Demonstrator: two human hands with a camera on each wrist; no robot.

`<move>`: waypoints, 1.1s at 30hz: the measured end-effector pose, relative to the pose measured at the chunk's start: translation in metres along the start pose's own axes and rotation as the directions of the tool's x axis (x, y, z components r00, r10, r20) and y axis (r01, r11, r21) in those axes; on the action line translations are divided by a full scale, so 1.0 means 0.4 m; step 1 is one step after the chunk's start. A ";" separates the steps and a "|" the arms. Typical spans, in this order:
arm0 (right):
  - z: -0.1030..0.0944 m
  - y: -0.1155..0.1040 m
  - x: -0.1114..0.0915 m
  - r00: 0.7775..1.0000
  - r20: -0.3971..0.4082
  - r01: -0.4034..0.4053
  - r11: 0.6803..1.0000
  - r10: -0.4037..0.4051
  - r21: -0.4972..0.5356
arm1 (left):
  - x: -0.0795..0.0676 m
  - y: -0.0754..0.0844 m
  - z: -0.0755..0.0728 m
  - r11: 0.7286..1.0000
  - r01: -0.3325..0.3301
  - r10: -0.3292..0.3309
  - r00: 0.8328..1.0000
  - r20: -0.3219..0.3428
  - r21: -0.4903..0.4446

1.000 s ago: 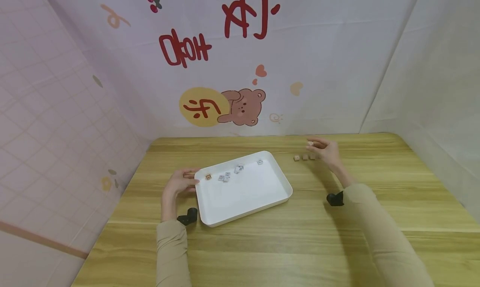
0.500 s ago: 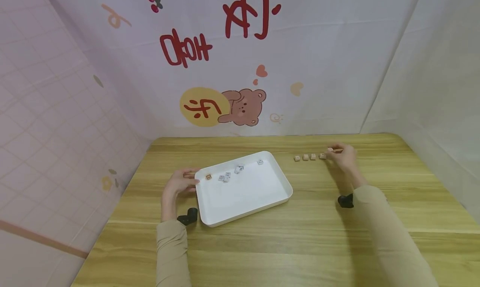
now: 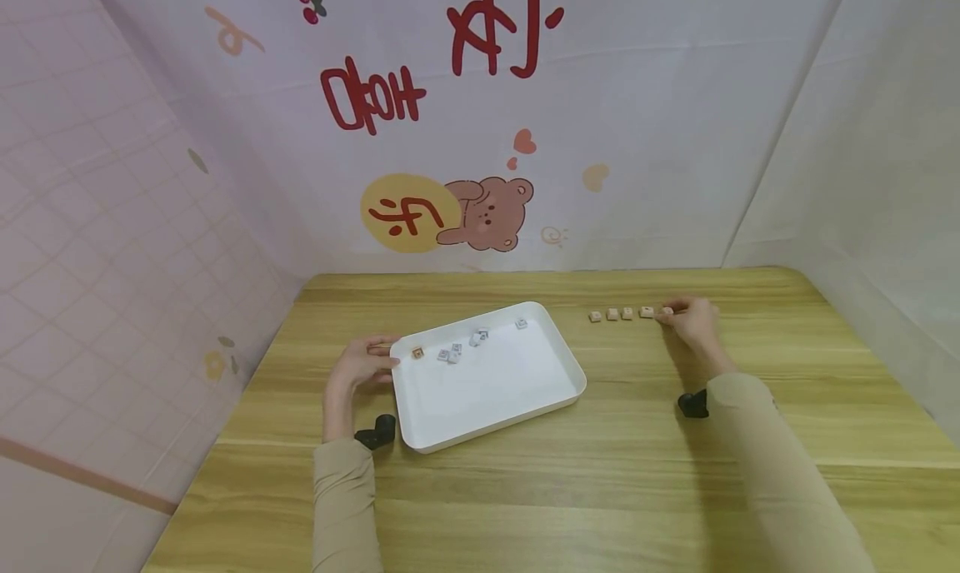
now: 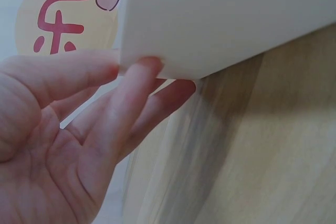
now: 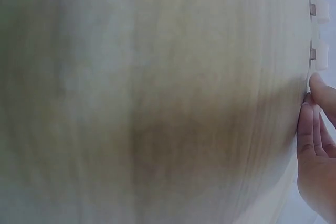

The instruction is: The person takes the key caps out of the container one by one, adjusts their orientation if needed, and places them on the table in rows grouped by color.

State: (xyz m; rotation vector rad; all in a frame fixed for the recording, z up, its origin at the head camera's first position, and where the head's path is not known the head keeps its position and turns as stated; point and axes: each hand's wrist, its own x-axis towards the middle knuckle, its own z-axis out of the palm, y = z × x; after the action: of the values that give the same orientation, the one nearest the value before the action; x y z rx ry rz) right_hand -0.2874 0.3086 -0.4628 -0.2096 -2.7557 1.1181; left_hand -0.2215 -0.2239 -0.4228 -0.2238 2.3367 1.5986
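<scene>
My left hand is at the left end of a shallow white tray, with its fingers and thumb against the corner. The left wrist view shows the fingertips on the tray's outer wall. Inside the tray are an orange keycap and several greyish clear ones, including one near the far right corner. My right hand pinches a pale keycap low over the table, at the right end of a row of pale keycaps. In the right wrist view the fingers mostly hide that keycap.
A wood-grain table lies under everything. Behind it hangs a white printed cloth, close to the table's far edge. Black wrist devices sit near both sleeves.
My right hand has moved right and down with a keycap, bringing it to the row's end. The fourth keycap in the row now shows fully. The left hand and tray have stayed put.
</scene>
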 end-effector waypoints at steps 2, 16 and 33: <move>0.002 -0.002 0.001 1.000 -0.004 0.007 1.000 -0.007 -0.011 | 0.000 -0.001 -0.002 1.000 0.001 -0.001 1.000 0.003 -0.004; -0.017 -0.028 0.020 0.998 -0.066 0.024 0.999 -0.021 0.043 | -0.002 0.000 0.000 1.000 0.009 -0.009 1.000 -0.005 -0.001; 0.140 -0.308 0.029 0.924 0.185 0.270 0.915 -0.334 0.300 | -0.005 0.004 0.004 1.000 0.002 -0.002 1.000 -0.005 0.012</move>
State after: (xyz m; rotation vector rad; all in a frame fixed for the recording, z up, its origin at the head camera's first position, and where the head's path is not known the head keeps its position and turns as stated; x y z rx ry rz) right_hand -0.3186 0.1853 -0.4152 0.3979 -2.6536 1.4846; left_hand -0.2201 -0.2219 -0.4212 -0.2277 2.3492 1.5842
